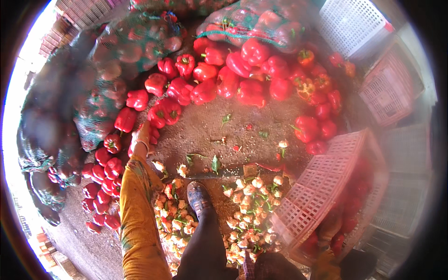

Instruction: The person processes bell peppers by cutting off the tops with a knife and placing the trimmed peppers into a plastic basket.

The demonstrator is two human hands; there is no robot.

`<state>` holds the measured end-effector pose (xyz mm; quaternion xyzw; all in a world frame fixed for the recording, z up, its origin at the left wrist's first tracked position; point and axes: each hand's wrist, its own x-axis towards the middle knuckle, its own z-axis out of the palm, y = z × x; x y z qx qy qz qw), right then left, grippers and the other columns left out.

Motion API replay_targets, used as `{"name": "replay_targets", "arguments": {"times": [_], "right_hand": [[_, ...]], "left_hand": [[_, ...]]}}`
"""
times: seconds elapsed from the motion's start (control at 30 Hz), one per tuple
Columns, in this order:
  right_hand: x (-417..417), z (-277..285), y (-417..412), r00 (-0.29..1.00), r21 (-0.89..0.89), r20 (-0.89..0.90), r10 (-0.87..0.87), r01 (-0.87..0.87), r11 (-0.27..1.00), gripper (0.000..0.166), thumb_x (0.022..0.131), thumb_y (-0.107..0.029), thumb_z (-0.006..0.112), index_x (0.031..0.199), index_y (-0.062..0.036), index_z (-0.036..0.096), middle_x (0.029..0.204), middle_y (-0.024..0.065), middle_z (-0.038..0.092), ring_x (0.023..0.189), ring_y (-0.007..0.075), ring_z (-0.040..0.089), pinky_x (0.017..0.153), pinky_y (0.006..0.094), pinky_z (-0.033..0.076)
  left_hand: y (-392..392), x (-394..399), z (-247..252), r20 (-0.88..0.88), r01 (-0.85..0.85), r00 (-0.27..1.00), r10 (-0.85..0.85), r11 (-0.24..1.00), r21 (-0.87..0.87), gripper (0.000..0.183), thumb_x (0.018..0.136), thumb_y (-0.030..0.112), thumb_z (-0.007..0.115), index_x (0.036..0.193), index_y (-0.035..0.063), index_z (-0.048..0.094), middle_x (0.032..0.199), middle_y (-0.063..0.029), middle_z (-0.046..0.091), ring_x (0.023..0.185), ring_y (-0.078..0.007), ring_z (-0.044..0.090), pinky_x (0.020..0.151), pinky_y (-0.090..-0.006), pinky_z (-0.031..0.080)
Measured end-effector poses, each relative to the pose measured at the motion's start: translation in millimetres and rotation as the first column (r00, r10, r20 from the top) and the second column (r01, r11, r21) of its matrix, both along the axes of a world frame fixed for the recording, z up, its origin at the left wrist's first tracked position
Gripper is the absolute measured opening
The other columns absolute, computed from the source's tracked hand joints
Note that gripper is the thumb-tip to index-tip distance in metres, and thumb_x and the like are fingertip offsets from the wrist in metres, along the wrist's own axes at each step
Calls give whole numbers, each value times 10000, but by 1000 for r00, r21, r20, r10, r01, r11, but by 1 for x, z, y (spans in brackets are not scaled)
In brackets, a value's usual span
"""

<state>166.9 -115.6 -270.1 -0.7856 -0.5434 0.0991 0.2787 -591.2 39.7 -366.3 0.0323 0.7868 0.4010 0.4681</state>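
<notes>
My left hand (140,137), at the end of a yellow sleeve, reaches down among red bell peppers on the ground. It touches or nearly touches a red bell pepper (154,135) at its right side; its fingers are mostly hidden. A pink plastic crate (316,185) stands tilted at my right, with red bell peppers (351,206) inside. Blurred behind the crate's wall, my right hand (330,225) is inside it among the peppers, and its grip is unclear. More red bell peppers (203,91) lie in a wide arc in front of me.
Cut pepper cores (248,206) with green stems lie in heaps around my shoe (198,197). Green mesh sacks (101,101) of peppers line the left, with another mesh sack (252,26) at the far side. A white crate (351,26) and a second pink crate (392,85) stand right.
</notes>
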Motion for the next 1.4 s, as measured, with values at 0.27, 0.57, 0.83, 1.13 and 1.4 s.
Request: {"name": "replay_targets", "arguments": {"times": [0.27, 0.57, 0.83, 1.13, 1.4], "right_hand": [[-13, 6, 10, 994, -43, 66, 86, -83, 996, 514, 969, -135, 489, 1470, -21, 472, 835, 105, 600, 757, 216, 574, 731, 368, 490], [-16, 22, 4, 981, -38, 172, 85, -79, 996, 472, 984, -151, 534, 1453, -98, 516, 825, 192, 635, 717, 247, 597, 662, 402, 481], [-120, 205, 0, 707, -213, -706, -37, -163, 963, 332, 958, -340, 645, 860, -27, 699, 653, -60, 537, 613, 35, 456, 476, 283, 331], [-105, 159, -70, 107, -360, -933, -345, -201, 911, 218, 945, -274, 629, 836, -85, 618, 633, -30, 512, 488, 78, 434, 422, 259, 370], [-106, 132, -68, 530, -262, -842, -100, -240, 935, 346, 921, -344, 613, 862, -7, 666, 707, 153, 626, 661, 289, 623, 584, 411, 476]], "left_hand": [[-41, -16, -26, -153, -102, 986, 69, 970, -220, 225, 798, 313, 667, 865, 104, 620, 777, -61, 664, 572, -206, 582, 490, -356, 449], [-150, 186, 114, 320, -171, 947, -39, 781, 601, 819, 574, -101, 600, 1370, 69, 510, 1149, -80, 666, 963, -238, 681, 720, -292, 569], [-119, 332, 315, -719, 964, 226, -657, 258, 67, 846, 533, 151, 877, 1292, 94, 508, 1121, -130, 657, 1019, -312, 667, 881, -385, 540], [-199, 475, 321, -663, 891, -412, -624, -125, -436, 746, 658, 294, 783, 1286, 65, 452, 1136, -198, 570, 1084, -410, 572, 890, -487, 511], [-227, 514, 247, -931, 943, 109, -348, 334, -14, 266, 929, 248, 574, 1067, 27, 626, 1009, -169, 633, 951, -401, 576, 827, -491, 456]]}}
